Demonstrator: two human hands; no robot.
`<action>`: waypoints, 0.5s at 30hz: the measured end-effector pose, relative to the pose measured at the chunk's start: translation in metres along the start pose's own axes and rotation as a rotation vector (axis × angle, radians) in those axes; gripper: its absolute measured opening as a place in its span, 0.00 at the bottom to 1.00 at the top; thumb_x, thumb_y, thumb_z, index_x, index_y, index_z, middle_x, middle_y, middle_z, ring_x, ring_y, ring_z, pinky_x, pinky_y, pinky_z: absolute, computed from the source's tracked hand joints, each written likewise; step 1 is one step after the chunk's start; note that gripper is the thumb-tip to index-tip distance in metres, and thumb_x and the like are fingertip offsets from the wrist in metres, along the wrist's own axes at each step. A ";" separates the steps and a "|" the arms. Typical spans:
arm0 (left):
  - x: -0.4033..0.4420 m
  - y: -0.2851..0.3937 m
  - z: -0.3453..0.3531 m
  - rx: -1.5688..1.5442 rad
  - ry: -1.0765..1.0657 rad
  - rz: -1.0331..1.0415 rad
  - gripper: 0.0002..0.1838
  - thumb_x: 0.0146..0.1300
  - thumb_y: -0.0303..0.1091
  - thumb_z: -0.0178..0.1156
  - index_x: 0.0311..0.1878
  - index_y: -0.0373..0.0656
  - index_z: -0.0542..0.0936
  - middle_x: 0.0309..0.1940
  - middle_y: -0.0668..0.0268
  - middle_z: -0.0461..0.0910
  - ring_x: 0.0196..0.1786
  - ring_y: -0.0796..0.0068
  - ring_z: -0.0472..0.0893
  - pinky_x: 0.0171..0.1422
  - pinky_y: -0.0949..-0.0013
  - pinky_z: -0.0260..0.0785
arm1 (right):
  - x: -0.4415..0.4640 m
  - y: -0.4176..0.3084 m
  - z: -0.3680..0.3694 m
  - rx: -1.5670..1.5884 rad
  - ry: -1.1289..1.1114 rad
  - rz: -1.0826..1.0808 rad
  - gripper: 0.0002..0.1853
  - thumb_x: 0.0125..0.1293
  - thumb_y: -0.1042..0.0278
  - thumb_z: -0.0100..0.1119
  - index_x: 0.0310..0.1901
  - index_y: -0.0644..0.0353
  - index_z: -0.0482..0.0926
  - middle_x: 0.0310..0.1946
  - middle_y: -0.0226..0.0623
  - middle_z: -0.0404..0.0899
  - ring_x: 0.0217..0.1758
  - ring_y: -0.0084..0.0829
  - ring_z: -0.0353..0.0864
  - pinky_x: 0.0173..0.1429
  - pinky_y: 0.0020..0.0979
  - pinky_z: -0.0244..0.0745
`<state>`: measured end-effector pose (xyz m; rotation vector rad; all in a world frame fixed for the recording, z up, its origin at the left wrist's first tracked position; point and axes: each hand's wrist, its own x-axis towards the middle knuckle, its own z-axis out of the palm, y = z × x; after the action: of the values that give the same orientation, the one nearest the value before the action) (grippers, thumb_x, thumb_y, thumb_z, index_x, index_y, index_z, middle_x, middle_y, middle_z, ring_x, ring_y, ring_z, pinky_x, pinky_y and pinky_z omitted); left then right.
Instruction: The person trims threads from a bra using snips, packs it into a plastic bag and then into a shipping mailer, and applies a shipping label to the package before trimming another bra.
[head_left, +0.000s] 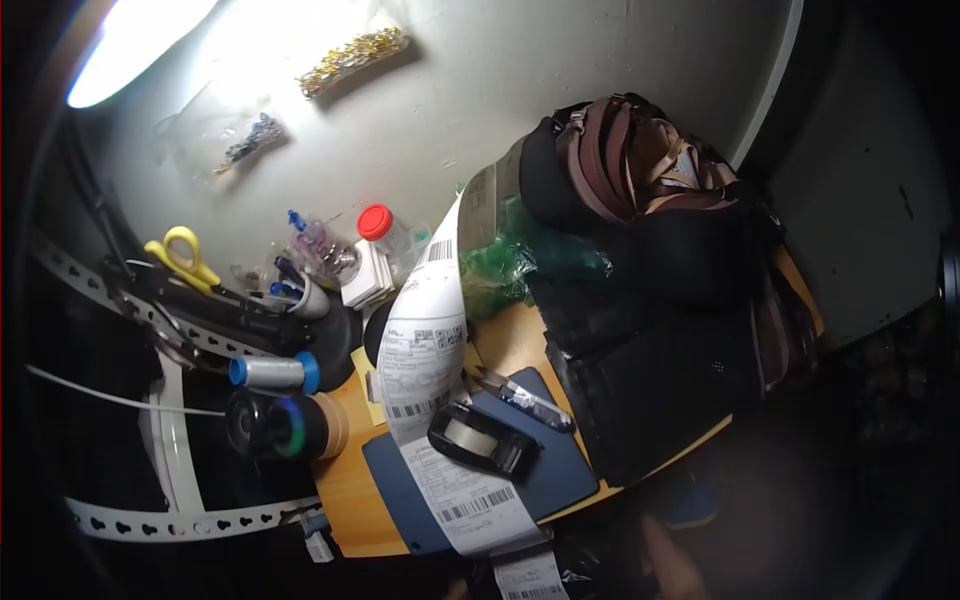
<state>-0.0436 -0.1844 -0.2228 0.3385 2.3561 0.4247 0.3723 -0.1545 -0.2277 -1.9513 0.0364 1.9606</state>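
Observation:
A long strip of printed shipping labels (425, 365) curls down across the desk, and its lower end hangs over the front edge beside dark, shiny plastic (590, 560). At the bottom, right of that end, a dim, blurred limb shape (672, 562) shows, perhaps my right hand; its fingers cannot be made out. My left hand is not clearly visible; only a dark smudge lies at the bottom edge left of the strip. A black tape dispenser (483, 441) rests on the strip over a blue mat (562, 455). Thread snips (525, 400) lie beside it.
A black bag (640, 390) with brown straps and green plastic (495, 265) covers the desk's right side. At left stand a thread spool (272, 373), a dark round jar (285, 424), yellow scissors (183, 258), a pen cup (308, 298) and a red-lidded container (378, 224). A lamp (140, 45) shines above.

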 end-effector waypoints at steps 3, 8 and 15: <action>-0.009 -0.014 0.002 0.079 0.191 0.152 0.27 0.62 0.42 0.60 0.54 0.29 0.68 0.50 0.52 0.73 0.57 0.57 0.71 0.63 0.64 0.60 | 0.025 -0.009 0.001 -0.011 -0.006 -0.146 0.21 0.67 0.54 0.45 0.38 0.67 0.79 0.35 0.51 0.79 0.41 0.41 0.80 0.44 0.38 0.72; -0.081 0.062 -0.045 -0.354 0.170 0.234 0.27 0.65 0.46 0.55 0.54 0.29 0.67 0.50 0.48 0.69 0.57 0.52 0.68 0.65 0.63 0.55 | 0.047 -0.068 0.031 -0.180 0.120 -0.578 0.22 0.67 0.54 0.46 0.36 0.68 0.79 0.35 0.53 0.79 0.40 0.42 0.81 0.43 0.38 0.72; -0.106 0.061 -0.053 -0.019 -0.047 0.532 0.47 0.44 0.60 0.70 0.55 0.27 0.66 0.46 0.46 0.75 0.53 0.55 0.74 0.57 0.60 0.66 | -0.029 -0.023 -0.038 -0.982 0.199 -0.639 0.22 0.67 0.52 0.46 0.34 0.65 0.80 0.31 0.48 0.80 0.37 0.40 0.81 0.42 0.36 0.71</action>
<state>0.0033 -0.1772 -0.0984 0.9622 2.1941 0.6749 0.4141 -0.1505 -0.1954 -2.2324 -1.5375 1.4137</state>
